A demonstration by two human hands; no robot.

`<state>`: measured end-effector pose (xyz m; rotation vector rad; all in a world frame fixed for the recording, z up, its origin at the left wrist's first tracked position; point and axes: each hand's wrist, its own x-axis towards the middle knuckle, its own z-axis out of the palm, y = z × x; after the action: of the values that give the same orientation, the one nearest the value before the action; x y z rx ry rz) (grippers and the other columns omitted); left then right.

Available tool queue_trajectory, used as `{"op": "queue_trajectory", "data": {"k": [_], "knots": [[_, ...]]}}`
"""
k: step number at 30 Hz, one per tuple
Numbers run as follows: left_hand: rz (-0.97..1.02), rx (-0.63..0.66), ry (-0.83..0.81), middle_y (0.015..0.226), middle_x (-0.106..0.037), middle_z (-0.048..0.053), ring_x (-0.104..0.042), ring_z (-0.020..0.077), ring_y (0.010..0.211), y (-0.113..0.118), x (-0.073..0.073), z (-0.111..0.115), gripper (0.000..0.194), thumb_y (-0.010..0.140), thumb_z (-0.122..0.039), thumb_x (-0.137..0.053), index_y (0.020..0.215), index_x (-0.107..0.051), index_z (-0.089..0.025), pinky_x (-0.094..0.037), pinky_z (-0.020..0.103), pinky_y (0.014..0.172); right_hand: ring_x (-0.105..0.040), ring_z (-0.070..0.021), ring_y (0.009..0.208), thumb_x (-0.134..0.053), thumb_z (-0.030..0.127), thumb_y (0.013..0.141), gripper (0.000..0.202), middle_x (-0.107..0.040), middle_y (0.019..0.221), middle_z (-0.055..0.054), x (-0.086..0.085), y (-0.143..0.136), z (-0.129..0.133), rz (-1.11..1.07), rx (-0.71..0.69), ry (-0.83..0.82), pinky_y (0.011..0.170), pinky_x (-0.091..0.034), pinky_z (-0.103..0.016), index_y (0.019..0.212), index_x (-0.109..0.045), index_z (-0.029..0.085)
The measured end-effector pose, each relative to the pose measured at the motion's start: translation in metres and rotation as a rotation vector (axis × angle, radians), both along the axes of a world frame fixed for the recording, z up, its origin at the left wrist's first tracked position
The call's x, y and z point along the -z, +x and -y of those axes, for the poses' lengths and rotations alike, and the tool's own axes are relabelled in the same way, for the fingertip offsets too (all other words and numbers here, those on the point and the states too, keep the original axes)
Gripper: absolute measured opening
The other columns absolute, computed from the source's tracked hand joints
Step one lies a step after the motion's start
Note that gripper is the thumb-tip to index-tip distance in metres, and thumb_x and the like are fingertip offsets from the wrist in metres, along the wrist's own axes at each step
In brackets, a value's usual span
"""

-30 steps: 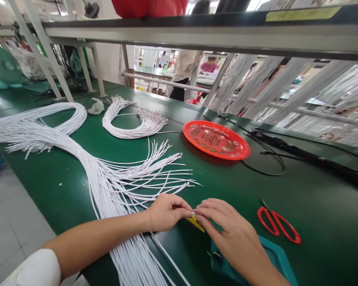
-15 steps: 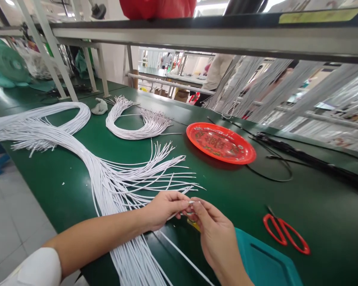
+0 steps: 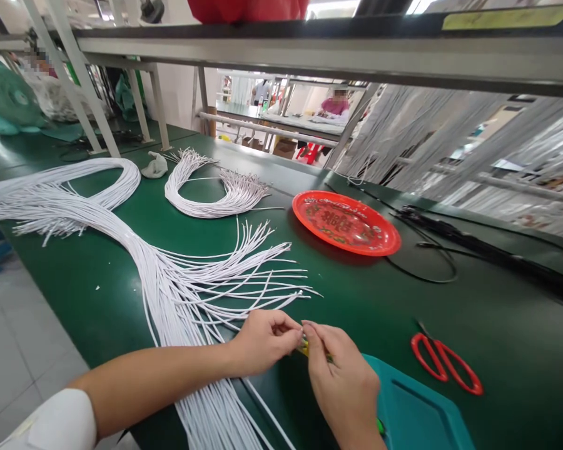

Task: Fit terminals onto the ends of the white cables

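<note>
My left hand (image 3: 268, 340) comes in across a thick bundle of thin white cables (image 3: 164, 284). Its thumb and forefinger are pinched together. Facing it, my right hand (image 3: 340, 369) also pinches, and the fingertips of both meet over the green table. Whatever small thing lies between them is mostly hidden. A bit of something yellow (image 3: 304, 349) shows just below the fingertips, partly covered by my right hand. The loose cable ends fan out beyond my left hand. Beside my right wrist is a teal plastic tray (image 3: 417, 400).
Red-handled scissors (image 3: 445, 359) lie at the right. Farther back are a red oval tray (image 3: 347, 223), a smaller curled cable bundle (image 3: 216, 203) and black cables (image 3: 488, 250). A shelf beam (image 3: 309, 53) crosses above the green table (image 3: 98, 319). A person (image 3: 334, 107) sits in the background.
Both hands have shifted slightly down, still fingertip to fingertip. The single cable that ran beneath them toward the lower right now lies farther left.
</note>
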<state>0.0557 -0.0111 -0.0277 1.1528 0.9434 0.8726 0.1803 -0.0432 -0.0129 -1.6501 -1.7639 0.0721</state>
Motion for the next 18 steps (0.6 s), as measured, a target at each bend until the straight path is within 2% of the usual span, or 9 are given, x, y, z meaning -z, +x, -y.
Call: {"op": "queue_trajectory", "data": {"k": [3, 6, 12, 16, 18], "knots": [[-0.046, -0.015, 0.042, 0.061, -0.057, 0.001, -0.048, 0.0075, 0.052, 0.001, 0.006, 0.002, 0.022, 0.072, -0.032, -0.056, 0.073, -0.061, -0.011, -0.039, 0.019, 0.049, -0.060, -0.0161, 0.072, -0.039, 0.031, 0.084, 0.027, -0.066, 0.077, -0.006, -0.001, 0.004, 0.000, 0.199, -0.031, 0.096, 0.064, -0.044, -0.026, 0.078, -0.062, 0.019], [-0.038, -0.024, 0.064, 0.060, -0.055, 0.000, -0.047, 0.0076, 0.053, 0.002, 0.008, 0.005, 0.023, 0.074, -0.033, -0.055, 0.074, -0.059, -0.011, -0.039, 0.018, 0.049, -0.059, -0.0155, 0.069, -0.039, 0.029, 0.084, 0.025, -0.064, 0.073, -0.005, -0.007, 0.006, -0.002, 0.297, -0.059, 0.144, 0.062, -0.042, -0.025, 0.076, -0.060, 0.018], [0.004, -0.079, 0.054, 0.058, -0.052, -0.002, -0.047, 0.0070, 0.050, 0.000, -0.002, 0.005, 0.018, 0.075, -0.031, -0.053, 0.071, -0.054, -0.013, -0.038, 0.018, 0.047, -0.053, -0.0113, 0.055, -0.039, 0.030, 0.084, 0.026, -0.058, 0.062, -0.001, -0.011, 0.000, 0.002, 0.177, -0.064, 0.029, 0.051, -0.038, -0.022, 0.066, -0.055, 0.021], [0.033, -0.166, 0.000, 0.056, -0.051, -0.003, -0.044, 0.0053, 0.045, -0.002, -0.011, -0.003, 0.018, 0.074, -0.031, -0.054, 0.071, -0.051, -0.014, -0.036, 0.017, 0.045, -0.055, -0.0131, 0.059, -0.039, 0.027, 0.082, 0.025, -0.059, 0.062, -0.002, -0.010, -0.002, 0.011, 0.182, -0.177, 0.052, 0.056, -0.040, -0.024, 0.064, -0.056, 0.021], [0.027, -0.156, -0.009, 0.057, -0.052, -0.002, -0.043, 0.0048, 0.044, -0.002, -0.012, -0.006, 0.019, 0.073, -0.032, -0.055, 0.071, -0.052, -0.013, -0.035, 0.017, 0.044, -0.056, -0.0134, 0.060, -0.040, 0.029, 0.081, 0.025, -0.059, 0.062, -0.002, -0.014, 0.003, 0.013, 0.106, -0.166, 0.000, 0.058, -0.042, -0.024, 0.064, -0.056, 0.021]]}}
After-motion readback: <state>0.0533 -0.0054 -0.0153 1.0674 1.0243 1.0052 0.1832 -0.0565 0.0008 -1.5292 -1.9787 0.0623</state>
